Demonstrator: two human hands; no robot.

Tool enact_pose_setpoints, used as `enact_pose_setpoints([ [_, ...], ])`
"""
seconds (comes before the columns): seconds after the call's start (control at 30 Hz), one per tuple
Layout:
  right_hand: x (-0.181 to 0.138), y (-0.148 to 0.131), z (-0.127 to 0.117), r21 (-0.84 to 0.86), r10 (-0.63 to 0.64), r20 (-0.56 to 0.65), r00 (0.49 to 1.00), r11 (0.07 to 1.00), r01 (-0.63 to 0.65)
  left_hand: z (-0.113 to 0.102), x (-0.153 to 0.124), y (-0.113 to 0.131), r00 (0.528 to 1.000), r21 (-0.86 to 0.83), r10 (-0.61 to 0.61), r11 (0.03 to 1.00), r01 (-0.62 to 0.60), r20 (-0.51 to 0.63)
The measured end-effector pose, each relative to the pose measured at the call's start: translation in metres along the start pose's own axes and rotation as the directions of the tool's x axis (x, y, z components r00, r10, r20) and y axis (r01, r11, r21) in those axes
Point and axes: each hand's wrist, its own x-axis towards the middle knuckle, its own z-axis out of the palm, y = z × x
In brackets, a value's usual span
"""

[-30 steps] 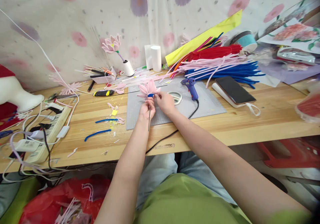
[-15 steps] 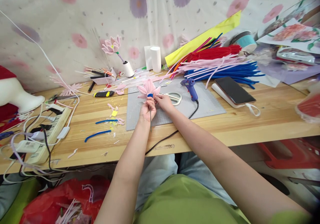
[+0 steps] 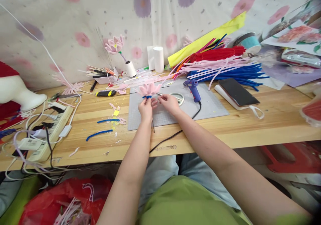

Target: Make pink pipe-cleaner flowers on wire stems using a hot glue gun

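Observation:
A pink pipe-cleaner flower (image 3: 149, 89) with a blue wrap at its base sits on a thin dark stem. My left hand (image 3: 145, 109) is closed round the stem just under the bloom, above the grey cutting mat (image 3: 213, 102). My right hand (image 3: 169, 103) is beside it on the right, its fingertips pinched near the blue wrap; what they pinch is too small to make out. White-handled scissors (image 3: 179, 97) lie just behind my right hand.
A blue glue gun (image 3: 193, 87) lies on the mat, its black cord running off the front edge. Piles of pipe cleaners (image 3: 225, 64), a phone (image 3: 238, 91), a power strip (image 3: 50, 124), blue scraps (image 3: 99, 134) and a knife (image 3: 105, 93) crowd the wooden table.
The flower has tilted away, so its petals face more toward the wall. My right hand has drawn slightly to the right of the blue wrap.

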Motion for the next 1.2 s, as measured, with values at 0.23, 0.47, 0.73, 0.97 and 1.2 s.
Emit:
enact_pose_setpoints([
  [0.23, -0.012, -0.012, 0.009, -0.011, -0.213, 0.000, 0.977, 0.977, 0.213, -0.009, -0.003, -0.004, 0.911, 0.779, 0.390, 0.527, -0.340, 0.133],
  [0.47, -0.012, -0.036, 0.012, -0.319, -0.318, 0.116, 0.941, 0.886, 0.338, -0.008, -0.003, 0.001, 0.922, 0.923, 0.348, 0.271, -0.273, 0.170],
  [0.73, -0.002, -0.058, 0.008, -0.586, -0.205, 0.172, 0.964, 0.765, 0.267, -0.008, -0.003, 0.002, 0.920, 0.938, 0.332, 0.199, -0.284, 0.208],
  [0.97, 0.005, -0.053, 0.002, -0.563, -0.234, 0.275, 0.933, 0.747, 0.353, -0.007, -0.004, 0.002, 0.917, 0.934, 0.339, 0.204, -0.292, 0.212],
  [1.2, 0.003, -0.041, 0.006, -0.536, -0.246, 0.182, 0.952, 0.787, 0.306, -0.006, -0.006, 0.001, 0.916, 0.925, 0.341, 0.233, -0.299, 0.210],
])
